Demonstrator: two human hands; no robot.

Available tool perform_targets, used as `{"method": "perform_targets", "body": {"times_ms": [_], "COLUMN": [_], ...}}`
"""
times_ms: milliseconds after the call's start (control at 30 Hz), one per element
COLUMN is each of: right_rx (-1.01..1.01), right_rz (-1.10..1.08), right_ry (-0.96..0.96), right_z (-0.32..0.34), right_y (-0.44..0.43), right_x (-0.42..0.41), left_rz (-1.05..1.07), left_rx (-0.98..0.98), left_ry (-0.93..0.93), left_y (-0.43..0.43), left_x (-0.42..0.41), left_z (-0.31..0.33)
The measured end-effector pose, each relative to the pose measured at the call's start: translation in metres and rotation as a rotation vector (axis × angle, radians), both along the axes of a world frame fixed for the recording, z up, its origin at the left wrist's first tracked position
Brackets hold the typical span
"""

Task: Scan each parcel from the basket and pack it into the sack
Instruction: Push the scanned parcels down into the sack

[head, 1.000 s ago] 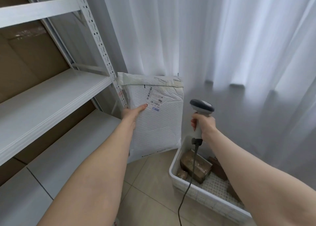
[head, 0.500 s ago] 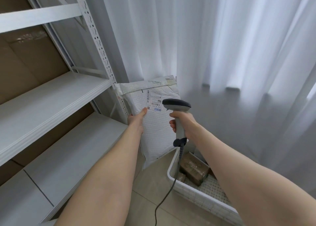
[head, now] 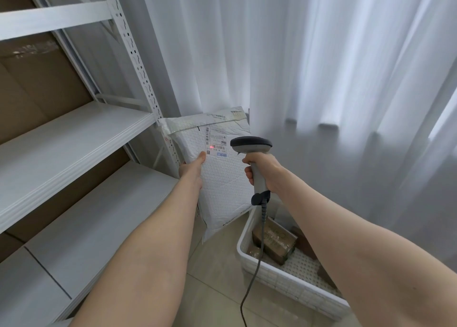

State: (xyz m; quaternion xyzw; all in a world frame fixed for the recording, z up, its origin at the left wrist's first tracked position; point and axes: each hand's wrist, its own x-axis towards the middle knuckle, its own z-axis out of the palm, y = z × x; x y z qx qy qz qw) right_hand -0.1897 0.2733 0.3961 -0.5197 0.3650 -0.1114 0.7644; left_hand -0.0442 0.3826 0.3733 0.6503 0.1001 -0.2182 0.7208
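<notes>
Nearest to us, two bare forearms reach forward from the lower edge of the view, over a floor [head: 217, 289] of pale, smooth tiles with thin grout lines. A grey cable [head: 252, 277] drops in a loose curve past a white plastic basket [head: 284, 279] that stands on the floor at lower right. The basket's walls are a fine lattice and its bottom is perforated. In it lie brown cardboard parcels [head: 274, 240], the largest wrapped in glossy clear tape and tilted against the others. Further out, our right hand [head: 267, 171] has its fingers curled tight round the light grey handle of the scanner [head: 251, 145], whose flat dark head points left. Our left hand [head: 193, 171] holds one parcel, a white padded envelope [head: 222, 183]. The thumb presses on its front at the left edge, and the other fingers are hidden behind it. The envelope stands upright in the air, above the floor and just left of the basket. Its face is dimpled with bubble padding, and its top flap is folded over and creased. A printed label [head: 216, 141] with barcodes sits near the top, and a small red dot [head: 210, 145] of light shows on it just above the thumb. To the left we see a white metal shelf [head: 61, 148] with smooth flat boards and a punched upright post [head: 133, 55]. Brown cardboard [head: 37, 87] fills the space behind the boards. Beyond everything hangs a sheer white curtain [head: 321, 67] in long soft folds, lit from behind.
</notes>
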Motion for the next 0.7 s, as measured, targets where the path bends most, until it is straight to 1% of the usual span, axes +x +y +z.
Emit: {"method": "perform_targets", "body": {"times_ms": [233, 700], "right_rx": [-0.015, -0.029], "right_rz": [0.028, 0.032], "right_ry": [-0.006, -0.012], "right_z": [0.007, 0.013], "right_y": [0.0, 0.001], "right_x": [0.001, 0.007], "left_rz": [0.016, -0.012], "left_rx": [-0.019, -0.008], "left_ry": [0.045, 0.062], "left_y": [0.002, 0.01], "left_x": [-0.001, 0.003], "left_z": [-0.001, 0.003]}}
